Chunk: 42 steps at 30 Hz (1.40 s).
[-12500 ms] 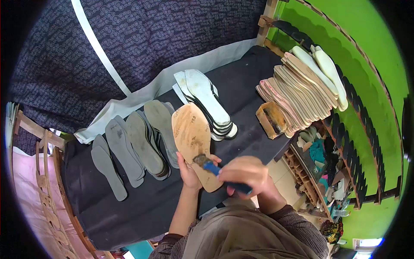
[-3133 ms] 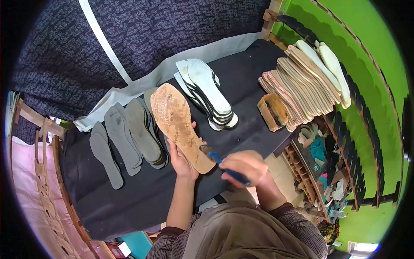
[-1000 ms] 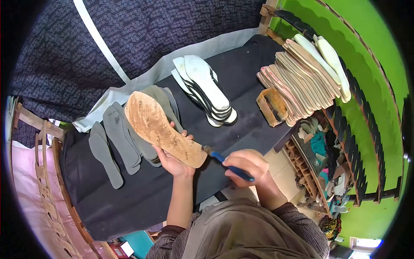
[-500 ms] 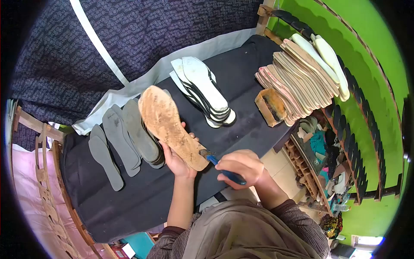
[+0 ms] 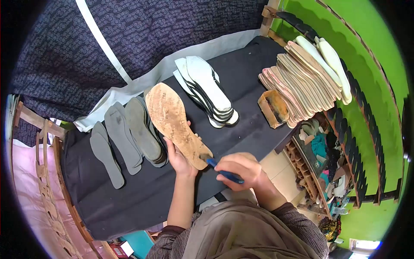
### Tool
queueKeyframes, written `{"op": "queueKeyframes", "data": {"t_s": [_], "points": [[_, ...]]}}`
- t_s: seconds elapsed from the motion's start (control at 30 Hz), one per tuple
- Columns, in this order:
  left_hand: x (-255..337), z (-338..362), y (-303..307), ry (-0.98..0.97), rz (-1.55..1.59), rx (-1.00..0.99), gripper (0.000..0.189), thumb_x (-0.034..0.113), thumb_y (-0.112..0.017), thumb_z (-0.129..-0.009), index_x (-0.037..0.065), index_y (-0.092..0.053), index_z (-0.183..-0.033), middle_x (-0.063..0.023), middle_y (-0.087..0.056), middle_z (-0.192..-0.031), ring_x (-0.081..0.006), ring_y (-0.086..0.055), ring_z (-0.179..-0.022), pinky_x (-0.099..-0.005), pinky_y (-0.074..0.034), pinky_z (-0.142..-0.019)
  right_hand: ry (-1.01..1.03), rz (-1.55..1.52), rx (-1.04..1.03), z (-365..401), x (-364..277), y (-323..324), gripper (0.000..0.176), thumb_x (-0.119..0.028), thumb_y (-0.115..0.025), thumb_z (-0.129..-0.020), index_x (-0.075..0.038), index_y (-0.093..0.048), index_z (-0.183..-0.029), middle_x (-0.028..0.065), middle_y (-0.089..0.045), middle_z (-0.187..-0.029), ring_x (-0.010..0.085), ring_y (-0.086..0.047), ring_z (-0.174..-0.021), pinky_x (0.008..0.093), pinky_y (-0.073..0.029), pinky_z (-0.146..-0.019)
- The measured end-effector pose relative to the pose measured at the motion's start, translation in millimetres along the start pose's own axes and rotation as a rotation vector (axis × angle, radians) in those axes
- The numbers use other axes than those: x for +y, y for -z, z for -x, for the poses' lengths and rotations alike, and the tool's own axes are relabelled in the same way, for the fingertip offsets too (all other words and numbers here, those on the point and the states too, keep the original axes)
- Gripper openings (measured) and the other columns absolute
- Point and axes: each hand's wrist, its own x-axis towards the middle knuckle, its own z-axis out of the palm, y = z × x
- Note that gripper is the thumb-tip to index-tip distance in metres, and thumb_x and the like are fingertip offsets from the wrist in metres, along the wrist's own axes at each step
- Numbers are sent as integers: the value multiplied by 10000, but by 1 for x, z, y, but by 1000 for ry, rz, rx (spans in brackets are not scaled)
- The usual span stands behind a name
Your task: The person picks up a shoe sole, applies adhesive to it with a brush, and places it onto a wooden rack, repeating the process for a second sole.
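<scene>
A tan insole (image 5: 172, 118) with dark smudges lies tilted across my left hand (image 5: 181, 162), whose fingers wrap around its underside near the heel end. My right hand (image 5: 241, 170) is closed on a blue-handled brush (image 5: 228, 175). The brush's dark tip touches the insole's lower right end. Grey soles (image 5: 144, 129) lie on the black-covered table (image 5: 159, 194) just left of the insole. Beyond it rests a pile of white and black soles (image 5: 209, 88).
A small stained box (image 5: 274, 108) stands at the right beside a long row of tan insoles (image 5: 302, 82). More grey soles (image 5: 106, 155) lie at the left. A cluttered shelf (image 5: 308, 172) is on the right, below racks of black soles (image 5: 358, 125).
The insole has shifted slightly right in the view and its upper face shows more brightly. The brush tip sits a little further left on the lower end.
</scene>
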Motion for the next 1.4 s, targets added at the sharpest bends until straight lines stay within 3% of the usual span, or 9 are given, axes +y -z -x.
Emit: {"op": "queueKeyframes", "data": {"t_s": [0.4, 0.7, 0.87, 0.93, 1.03, 1.07, 1.2, 1.33, 1.4], "points": [[-4, 4, -4, -164, -11, -34, 557, 464, -233, -966, 36, -404, -1278, -172, -533, -1067, -286, -522, -878, -395, -449, -796, 70, -39, 34, 0, -11, -13, 264, -80, -757, -682, -9, -608, -889, 102, -598, -874, 270, -622, -682, 332, -511, -591], [-3, 4, -4, -191, 8, -89, 542, 459, -223, -969, 48, -402, -1273, -156, -516, -1058, -280, -488, -908, -393, -423, -833, 80, -69, 4, 0, -10, -9, 273, -77, -765, -669, -12, -614, -887, 104, -603, -871, 266, -626, -688, 326, -512, -590], [1, 1, -2, -188, 44, -73, 548, 473, -243, -961, 48, -415, -1260, -154, -516, -1051, -279, -476, -907, -380, -421, -821, -27, -53, -43, 7, -3, 5, 235, -69, -762, -672, -19, -617, -850, 107, -614, -847, 273, -625, -683, 331, -516, -592], [1, 0, -3, -176, 51, -52, 560, 487, -254, -953, 44, -424, -1251, -157, -519, -1045, -274, -475, -902, -371, -422, -808, -54, 0, -15, 11, -1, 14, 205, -67, -752, -683, -24, -626, -839, 111, -624, -825, 272, -629, -689, 327, -520, -604], [2, 2, -5, -149, 45, -74, 563, 492, -246, -955, 45, -435, -1240, -153, -523, -1036, -273, -476, -888, -370, -421, -806, -138, 156, 240, 16, 3, 30, 88, -103, -676, -715, -22, -652, -742, 106, -630, -692, 259, -627, -665, 332, -503, -604], [2, 3, -5, -107, 46, -109, 560, 488, -244, -960, 44, -434, -1245, -153, -527, -1031, -274, -483, -891, -371, -429, -801, -138, 208, 338, 22, 7, 36, 131, -149, -652, -749, -19, -650, -736, 100, -633, -703, 240, -613, -634, 324, -497, -594], [-4, 4, -9, 29, -30, -106, 569, 490, -238, -964, 34, -443, -1235, -154, -548, -1000, -269, -510, -863, -375, -446, -771, -338, 409, 688, 40, 29, 70, 116, -90, -632, -770, -3, -648, -846, 116, -647, -854, 249, -614, -806, 344, -484, -752], [-13, 7, -14, 120, -223, -73, 637, 519, -170, -958, 10, -483, -1176, -147, -588, -975, -241, -574, -809, -369, -482, -736, -503, 611, 696, 36, 59, 98, 161, -13, -643, -783, -19, -619, -942, 118, -636, -894, 269, -604, -807, 325, -474, -753], [-14, 8, -13, 145, -243, -73, 647, 526, -154, -960, 11, -486, -1168, -137, -585, -975, -235, -573, -810, -362, -485, -744, -423, 702, 564, 46, 84, 107, 150, -21, -643, -796, -23, -610, -942, 121, -626, -895, 290, -599, -805, 330, -469, -716]]}}
